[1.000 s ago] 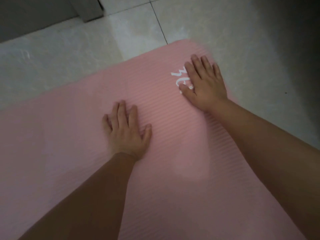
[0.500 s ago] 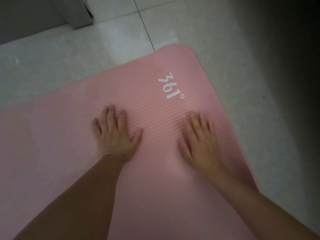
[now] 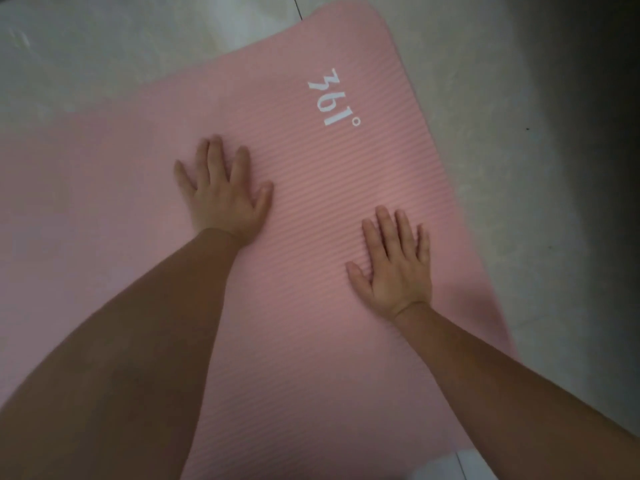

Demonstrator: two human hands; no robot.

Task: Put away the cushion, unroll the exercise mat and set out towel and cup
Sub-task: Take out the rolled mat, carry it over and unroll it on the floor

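A pink ribbed exercise mat [image 3: 104, 188] lies unrolled flat on the floor, its rounded far corner at the top right and a white "361°" logo [image 3: 334, 98] printed near that corner. My left hand [image 3: 225, 195] presses palm-down on the mat's middle, fingers spread. Palm-down too, my right hand [image 3: 394, 265] rests closer to the mat's right edge, below the logo. Neither hand holds anything. No cushion, towel or cup is in view.
Pale tiled floor [image 3: 485, 81] surrounds the mat at the top and right, with a dark grout line [image 3: 296, 6] at the top. The far right of the view falls into deep shadow [image 3: 606, 133].
My right hand slid back from the logo corner toward me, uncovering the logo, and now rests lower on the mat. My left hand stayed pressed on the mat.
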